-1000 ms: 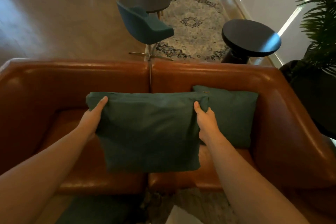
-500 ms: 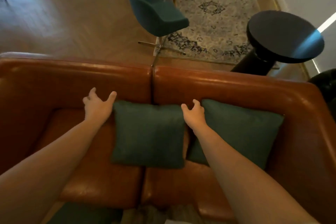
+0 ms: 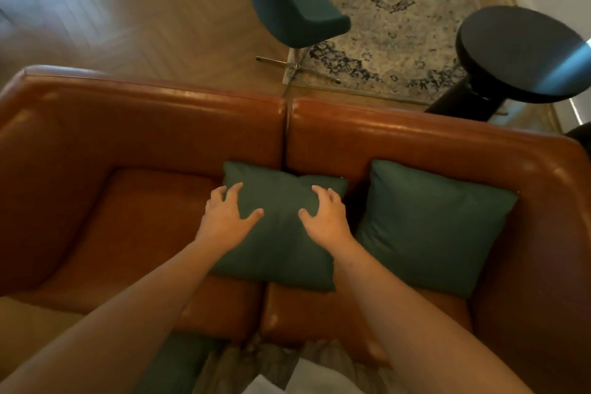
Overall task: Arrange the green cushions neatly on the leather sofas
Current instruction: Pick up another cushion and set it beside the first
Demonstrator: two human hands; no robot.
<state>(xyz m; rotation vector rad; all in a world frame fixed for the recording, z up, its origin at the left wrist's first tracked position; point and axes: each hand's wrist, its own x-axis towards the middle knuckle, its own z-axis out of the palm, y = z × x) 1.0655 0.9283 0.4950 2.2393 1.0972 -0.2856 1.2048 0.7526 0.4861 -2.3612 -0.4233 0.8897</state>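
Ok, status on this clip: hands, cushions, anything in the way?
Left hand and right hand pressing middle cushion. It leans on sofa backrest, straddling the seam. Second cushion in right corner. Nothing in the way.

Two green cushions [image 3: 281,243] [image 3: 431,227], two leather sofas [image 3: 144,125] [image 3: 415,137], two hands [image 3: 227,217] [image 3: 326,217], one teal chair [image 3: 287,9], one rug [image 3: 399,41].

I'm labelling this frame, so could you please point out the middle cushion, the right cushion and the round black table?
middle cushion [image 3: 280,245], head view, centre of its front face.
right cushion [image 3: 431,230], head view, centre of its front face.
round black table [image 3: 518,51], head view, middle of its top.
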